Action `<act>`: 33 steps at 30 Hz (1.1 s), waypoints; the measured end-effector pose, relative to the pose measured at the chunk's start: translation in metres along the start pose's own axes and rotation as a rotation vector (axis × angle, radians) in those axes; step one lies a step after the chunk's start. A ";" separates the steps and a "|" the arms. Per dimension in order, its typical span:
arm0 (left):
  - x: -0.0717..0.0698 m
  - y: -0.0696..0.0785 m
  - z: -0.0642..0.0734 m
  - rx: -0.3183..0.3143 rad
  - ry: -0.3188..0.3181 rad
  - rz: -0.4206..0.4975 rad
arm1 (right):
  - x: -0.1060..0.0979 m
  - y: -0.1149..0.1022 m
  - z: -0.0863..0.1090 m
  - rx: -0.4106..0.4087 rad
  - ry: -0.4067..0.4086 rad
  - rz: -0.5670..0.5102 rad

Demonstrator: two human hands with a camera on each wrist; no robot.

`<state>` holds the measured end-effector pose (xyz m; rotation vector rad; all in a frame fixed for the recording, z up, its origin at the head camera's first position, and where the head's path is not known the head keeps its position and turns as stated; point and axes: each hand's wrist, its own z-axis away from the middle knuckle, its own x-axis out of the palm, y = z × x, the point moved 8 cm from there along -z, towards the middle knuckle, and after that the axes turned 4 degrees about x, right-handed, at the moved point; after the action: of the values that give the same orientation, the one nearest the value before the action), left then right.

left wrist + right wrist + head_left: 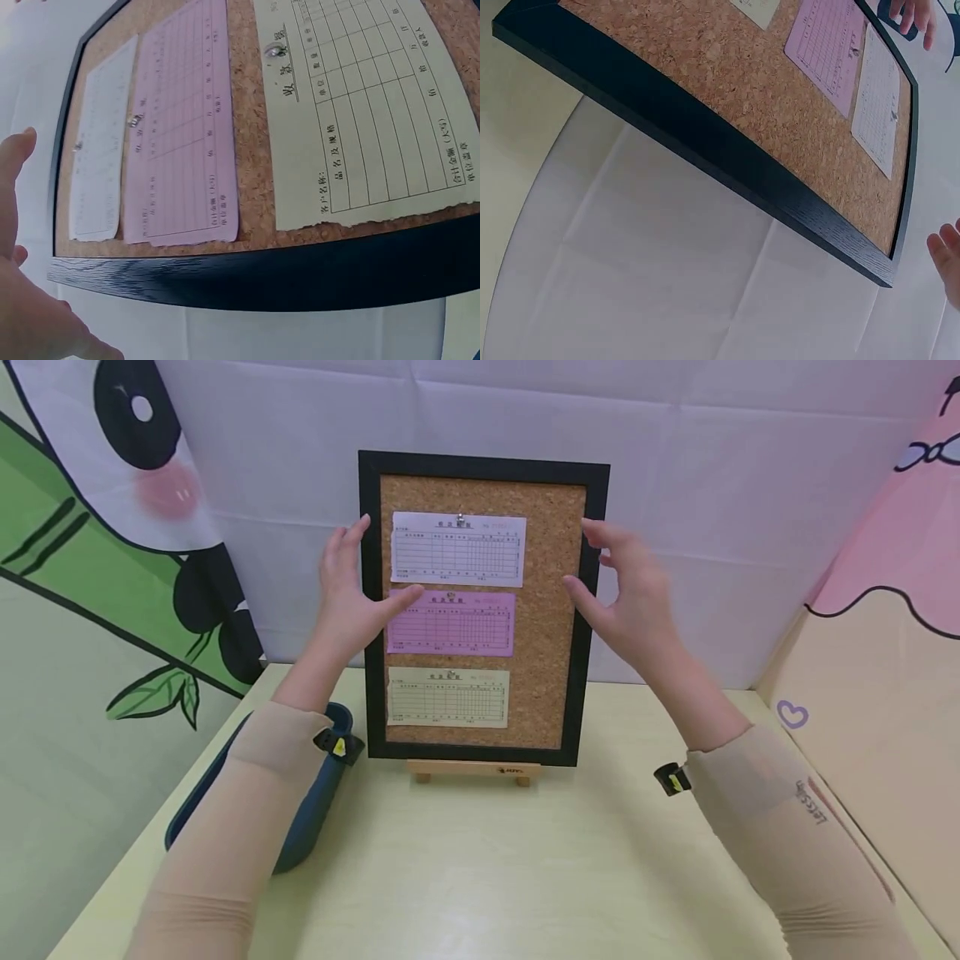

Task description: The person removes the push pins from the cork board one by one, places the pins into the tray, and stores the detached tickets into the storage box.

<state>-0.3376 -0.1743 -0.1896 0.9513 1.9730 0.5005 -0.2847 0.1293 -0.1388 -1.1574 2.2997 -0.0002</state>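
A cork board (pixel 543 635) in a black frame (pixel 480 464) stands upright. Three printed receipt slips are fixed on it one above another: a white slip (pixel 457 550), a pink slip (pixel 450 623) and a pale yellow slip (pixel 448 698). Small silvery fasteners show at their top edges, such as the fastener (pixel 275 50) on the yellow slip. My left hand (pixel 348 589) is raised by the frame's left side, thumb and fingers spread. By the right side is my right hand (pixel 628 593), fingers loosely bent and thumb apart. Both wrist views show a gap between hand and frame.
A small wooden easel (pixel 472 768) props the board on the pale table (pixel 480 877). To the left, partly behind my left forearm, lies a dark blue tray (pixel 311 818). A white cloth backdrop (pixel 675 460) hangs behind, with cartoon-printed panels at both sides.
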 end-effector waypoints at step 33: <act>0.012 -0.009 -0.050 0.014 0.010 -0.080 | 0.110 0.009 -0.068 0.234 -0.241 -0.098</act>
<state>-0.3877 -0.1703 -0.1749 0.8768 2.0175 0.4477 -0.3760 0.0370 -0.1365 -1.0845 1.9725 -0.1547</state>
